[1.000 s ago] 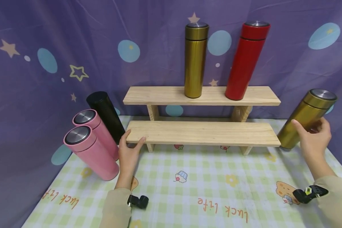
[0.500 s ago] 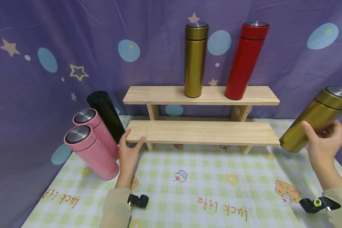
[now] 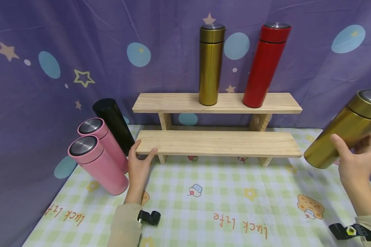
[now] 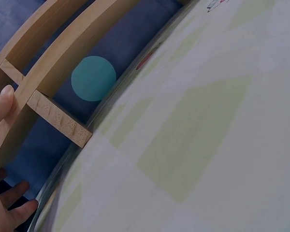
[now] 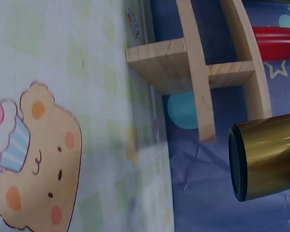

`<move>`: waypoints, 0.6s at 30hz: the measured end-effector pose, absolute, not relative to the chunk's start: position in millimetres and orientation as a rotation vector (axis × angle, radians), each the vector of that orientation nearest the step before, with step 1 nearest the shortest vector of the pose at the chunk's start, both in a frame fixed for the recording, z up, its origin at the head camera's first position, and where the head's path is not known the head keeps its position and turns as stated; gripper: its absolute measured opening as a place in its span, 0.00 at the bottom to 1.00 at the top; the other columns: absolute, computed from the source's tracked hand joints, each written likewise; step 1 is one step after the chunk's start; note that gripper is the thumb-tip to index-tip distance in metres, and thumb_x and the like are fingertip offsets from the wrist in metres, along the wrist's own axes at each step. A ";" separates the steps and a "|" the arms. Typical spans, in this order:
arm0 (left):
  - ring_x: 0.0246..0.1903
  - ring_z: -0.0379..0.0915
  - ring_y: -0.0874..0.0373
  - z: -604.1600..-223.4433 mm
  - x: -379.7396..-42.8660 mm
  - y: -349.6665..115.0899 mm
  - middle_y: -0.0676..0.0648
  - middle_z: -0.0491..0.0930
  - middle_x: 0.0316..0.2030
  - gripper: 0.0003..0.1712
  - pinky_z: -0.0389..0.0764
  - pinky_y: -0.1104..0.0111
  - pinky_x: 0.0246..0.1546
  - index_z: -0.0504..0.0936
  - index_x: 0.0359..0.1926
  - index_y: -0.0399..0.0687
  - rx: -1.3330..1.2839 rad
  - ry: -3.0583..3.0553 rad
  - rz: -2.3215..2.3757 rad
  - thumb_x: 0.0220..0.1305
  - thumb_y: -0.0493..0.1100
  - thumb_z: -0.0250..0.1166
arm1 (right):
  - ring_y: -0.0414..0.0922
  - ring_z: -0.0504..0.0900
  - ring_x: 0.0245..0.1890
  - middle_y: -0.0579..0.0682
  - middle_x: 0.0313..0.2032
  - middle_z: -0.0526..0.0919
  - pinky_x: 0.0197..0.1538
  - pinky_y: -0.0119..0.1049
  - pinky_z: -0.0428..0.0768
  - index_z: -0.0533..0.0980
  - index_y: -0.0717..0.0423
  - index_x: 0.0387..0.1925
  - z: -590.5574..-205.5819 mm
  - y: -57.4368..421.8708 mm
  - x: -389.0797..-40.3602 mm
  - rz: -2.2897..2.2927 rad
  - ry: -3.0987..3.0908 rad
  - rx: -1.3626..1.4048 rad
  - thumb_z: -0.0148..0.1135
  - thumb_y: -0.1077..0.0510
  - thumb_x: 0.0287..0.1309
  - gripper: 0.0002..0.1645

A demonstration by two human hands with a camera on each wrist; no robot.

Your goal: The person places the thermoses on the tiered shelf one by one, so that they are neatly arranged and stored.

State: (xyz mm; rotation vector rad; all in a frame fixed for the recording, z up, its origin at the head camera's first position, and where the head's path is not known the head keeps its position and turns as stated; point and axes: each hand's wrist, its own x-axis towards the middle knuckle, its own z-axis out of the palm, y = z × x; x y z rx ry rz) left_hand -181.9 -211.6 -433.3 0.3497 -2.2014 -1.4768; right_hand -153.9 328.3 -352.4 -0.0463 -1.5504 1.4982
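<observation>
My right hand grips a gold thermos bottle, tilted with its top to the right, just off the right end of the two-tier wooden shelf. In the right wrist view the bottle's dark base hangs clear of the cloth. At the shelf's left end my left hand holds the corner of the lower board, thumb on the front edge and index finger at the end. The left wrist view has the thumb on the board, the other fingers loosely spread below it.
On the upper board stand another gold bottle and a red bottle. Two pink bottles and a black bottle stand left of the left hand. A checked cloth covers the table; a purple curtain hangs behind.
My right hand has lifted the gold bottle and moved it right and nearer to me, away from beside the shelf. The left hand has stayed on the shelf corner.
</observation>
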 end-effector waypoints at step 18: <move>0.67 0.61 0.46 -432.1 -181.7 -210.8 0.43 0.63 0.69 0.44 0.64 0.52 0.64 0.67 0.71 0.54 0.365 -2.202 -1.473 0.57 0.60 0.73 | 0.46 0.78 0.41 0.58 0.41 0.80 0.44 0.30 0.73 0.74 0.72 0.53 -348.1 299.8 -141.0 1.776 -1.245 0.211 0.66 0.79 0.41 0.31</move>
